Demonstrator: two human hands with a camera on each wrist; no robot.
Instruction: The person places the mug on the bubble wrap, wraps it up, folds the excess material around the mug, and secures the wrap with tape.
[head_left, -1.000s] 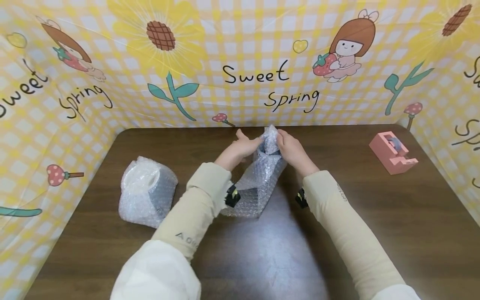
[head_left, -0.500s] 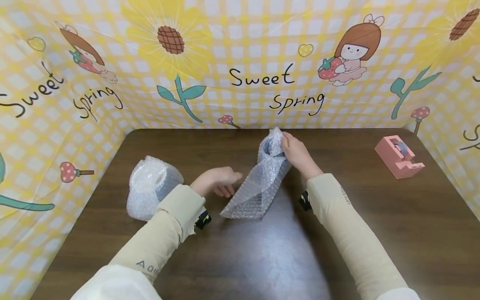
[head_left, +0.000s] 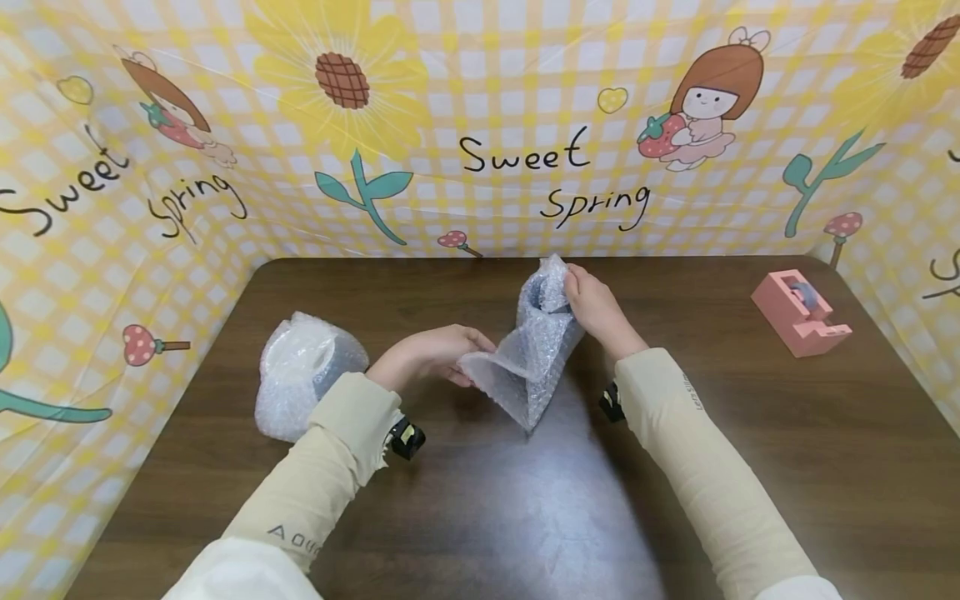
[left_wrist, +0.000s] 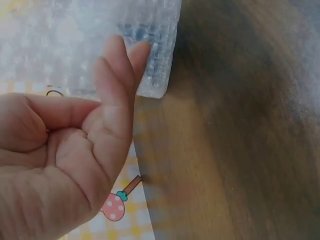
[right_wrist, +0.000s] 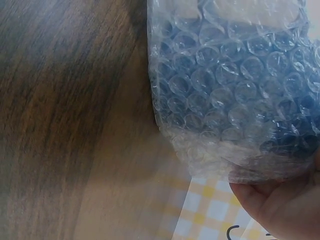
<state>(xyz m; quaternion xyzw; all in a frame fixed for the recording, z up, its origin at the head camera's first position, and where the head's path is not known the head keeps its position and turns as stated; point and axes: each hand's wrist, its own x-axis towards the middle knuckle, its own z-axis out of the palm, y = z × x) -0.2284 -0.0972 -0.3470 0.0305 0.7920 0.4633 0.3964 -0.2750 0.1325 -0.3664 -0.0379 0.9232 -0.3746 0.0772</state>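
Observation:
A sheet of bubble wrap [head_left: 551, 350] is rolled round something bluish in the middle of the table, its far end folded over. My right hand [head_left: 596, 304] grips that far end from the right side. In the right wrist view, part of the right hand [right_wrist: 280, 205] shows under the wrap's edge. On the near left, my left hand [head_left: 442, 348] pinches the loose flap [head_left: 502, 375] and holds it raised, so the flap stands folded up. Seen from the left wrist, the left hand [left_wrist: 100, 135] has its thumb and fingers together at the flap's edge.
A bulky roll of bubble wrap [head_left: 292, 400] stands on the left, close to the left forearm. A pink tape dispenser [head_left: 795, 312] sits at the far right of the dark wooden table [head_left: 712, 325]. A patterned cloth [head_left: 525, 100] hangs behind and along both sides.
My left hand has left the wrap's far end, moved down and left, and lifted the loose flap off the table. My right hand keeps its grip at the far end.

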